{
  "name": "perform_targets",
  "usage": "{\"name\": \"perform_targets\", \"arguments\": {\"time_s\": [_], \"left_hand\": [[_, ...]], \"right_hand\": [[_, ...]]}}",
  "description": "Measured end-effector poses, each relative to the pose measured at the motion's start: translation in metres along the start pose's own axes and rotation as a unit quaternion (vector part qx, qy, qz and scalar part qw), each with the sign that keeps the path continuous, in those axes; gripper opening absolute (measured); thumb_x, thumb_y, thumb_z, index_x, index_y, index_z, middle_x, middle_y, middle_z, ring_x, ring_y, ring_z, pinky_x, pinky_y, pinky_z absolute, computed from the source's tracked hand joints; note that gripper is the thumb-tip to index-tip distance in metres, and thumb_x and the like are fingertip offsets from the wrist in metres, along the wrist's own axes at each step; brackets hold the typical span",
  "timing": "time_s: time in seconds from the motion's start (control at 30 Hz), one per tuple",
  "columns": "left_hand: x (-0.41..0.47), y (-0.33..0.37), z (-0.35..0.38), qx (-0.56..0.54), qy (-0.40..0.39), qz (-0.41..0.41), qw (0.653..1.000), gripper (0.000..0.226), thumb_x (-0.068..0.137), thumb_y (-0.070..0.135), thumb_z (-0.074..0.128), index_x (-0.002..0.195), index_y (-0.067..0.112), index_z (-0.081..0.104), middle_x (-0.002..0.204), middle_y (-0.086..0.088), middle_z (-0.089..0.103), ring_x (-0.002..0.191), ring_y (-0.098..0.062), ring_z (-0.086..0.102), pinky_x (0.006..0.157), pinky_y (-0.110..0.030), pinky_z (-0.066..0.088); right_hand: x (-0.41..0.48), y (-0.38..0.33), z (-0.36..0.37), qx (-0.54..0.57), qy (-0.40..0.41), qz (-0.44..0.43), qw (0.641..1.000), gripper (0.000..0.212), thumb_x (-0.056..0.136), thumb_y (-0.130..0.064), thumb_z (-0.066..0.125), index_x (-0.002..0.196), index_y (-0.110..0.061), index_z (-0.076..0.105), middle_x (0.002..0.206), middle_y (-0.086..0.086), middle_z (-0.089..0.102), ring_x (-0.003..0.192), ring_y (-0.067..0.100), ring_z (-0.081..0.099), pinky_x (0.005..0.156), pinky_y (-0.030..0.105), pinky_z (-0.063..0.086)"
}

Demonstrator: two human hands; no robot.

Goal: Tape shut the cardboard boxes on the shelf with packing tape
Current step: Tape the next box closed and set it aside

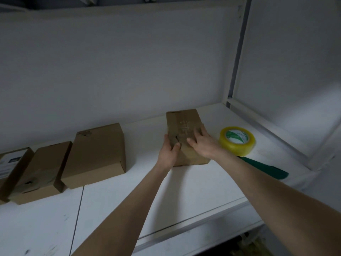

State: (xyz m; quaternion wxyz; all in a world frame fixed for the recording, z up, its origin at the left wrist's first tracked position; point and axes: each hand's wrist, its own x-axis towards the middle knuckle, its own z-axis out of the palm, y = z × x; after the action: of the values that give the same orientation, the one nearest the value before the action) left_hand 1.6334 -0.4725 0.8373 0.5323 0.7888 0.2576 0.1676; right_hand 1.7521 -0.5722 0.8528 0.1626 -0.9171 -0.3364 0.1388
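Note:
A small cardboard box point(182, 121) lies flat on the white shelf point(129, 191), right of centre, with a strip of clear tape along its top. My left hand point(168, 150) grips the box's near left edge, thumb on top. My right hand point(202, 143) lies flat on the box's top, fingers spread and pressing down. A yellow roll of packing tape point(237, 141) rests on the shelf just right of the box, untouched.
Three more cardboard boxes stand in a row to the left: a larger one point(97, 154), a middle one point(40, 170), and one with a white label point(13, 167) at the frame's edge. A green-handled tool point(265, 168) lies near the tape. A shelf upright point(238, 52) rises at the right.

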Motion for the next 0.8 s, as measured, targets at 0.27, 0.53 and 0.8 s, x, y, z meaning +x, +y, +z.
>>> {"name": "perform_targets", "arguments": {"time_s": [0.27, 0.53, 0.8], "left_hand": [[-0.008, -0.009, -0.011, 0.057, -0.037, -0.071, 0.995, 0.070, 0.098, 0.055, 0.028, 0.145, 0.004, 0.030, 0.149, -0.011, 0.037, 0.137, -0.028, 0.036, 0.111, -0.033, 0.028], [0.008, -0.003, -0.021, 0.492, -0.090, 0.159, 0.851, 0.087, 0.089, 0.043, 0.053, 0.152, 0.009, 0.005, 0.161, -0.006, 0.002, 0.148, -0.017, -0.002, 0.120, -0.033, 0.008], [0.007, 0.002, -0.017, 0.511, -0.086, 0.171, 0.838, 0.104, 0.084, 0.056, 0.059, 0.152, 0.004, 0.001, 0.161, -0.009, -0.001, 0.148, -0.019, -0.004, 0.118, -0.027, 0.007]], "right_hand": [[-0.011, -0.007, -0.013, -0.052, 0.015, -0.039, 0.998, 0.052, 0.104, -0.043, 0.027, 0.154, -0.035, 0.016, 0.163, -0.002, -0.009, 0.150, 0.030, -0.002, 0.120, 0.046, 0.007], [-0.018, -0.021, 0.005, -0.205, -0.025, -0.179, 0.962, 0.098, 0.086, -0.052, 0.055, 0.156, -0.013, 0.000, 0.164, 0.005, -0.005, 0.150, 0.019, -0.006, 0.121, 0.035, 0.000], [-0.017, -0.023, 0.002, -0.197, -0.036, -0.178, 0.964, 0.100, 0.087, -0.056, 0.056, 0.156, -0.013, -0.003, 0.164, 0.005, -0.005, 0.150, 0.017, -0.005, 0.121, 0.036, 0.001]]}}
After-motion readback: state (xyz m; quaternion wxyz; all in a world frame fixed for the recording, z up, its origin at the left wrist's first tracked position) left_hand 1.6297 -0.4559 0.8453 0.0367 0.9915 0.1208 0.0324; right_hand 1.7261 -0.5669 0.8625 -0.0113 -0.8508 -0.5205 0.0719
